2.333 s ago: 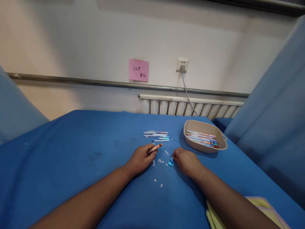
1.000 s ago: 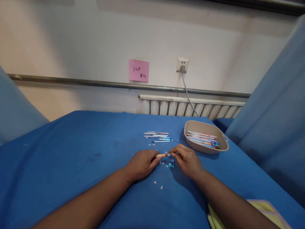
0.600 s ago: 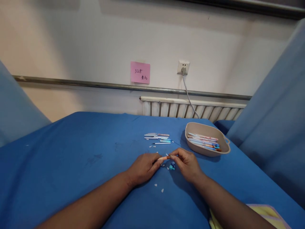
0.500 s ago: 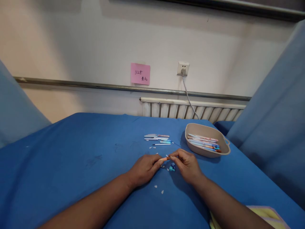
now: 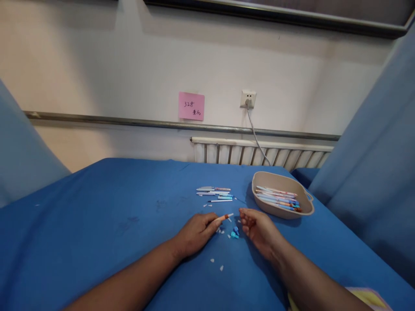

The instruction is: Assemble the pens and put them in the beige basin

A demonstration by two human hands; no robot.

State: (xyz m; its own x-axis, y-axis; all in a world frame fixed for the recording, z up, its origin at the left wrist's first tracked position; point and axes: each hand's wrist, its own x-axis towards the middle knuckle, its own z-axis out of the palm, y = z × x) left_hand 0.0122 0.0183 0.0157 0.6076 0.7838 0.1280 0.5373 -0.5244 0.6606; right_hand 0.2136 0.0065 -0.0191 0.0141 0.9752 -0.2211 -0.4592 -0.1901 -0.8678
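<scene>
My left hand (image 5: 196, 233) is closed around an orange pen (image 5: 223, 218), which points right and slightly up. The pen has a brown band and a white tip at its bare end. To the right of that tip, my right hand (image 5: 261, 231) hovers apart from the pen, fingers loosely curled and no object visible in them. Its thumb is mostly hidden. Small blue pen parts (image 5: 234, 235) lie on the cloth between the hands. Several small white pieces (image 5: 221, 268) are scattered around them and closer to me.
Several pens (image 5: 207, 193) and a thin white refill (image 5: 220, 201) lie beyond my hands. A beige basket (image 5: 275, 211) with several pens stands at right on the blue cloth (image 5: 129, 194). Something yellow (image 5: 366, 296) lies near my right forearm. A radiator (image 5: 246, 153) lines the wall.
My right hand has moved off the pen's end to the right, and the white tip now shows. My left hand keeps hold of the pen. The view has tilted up slightly.
</scene>
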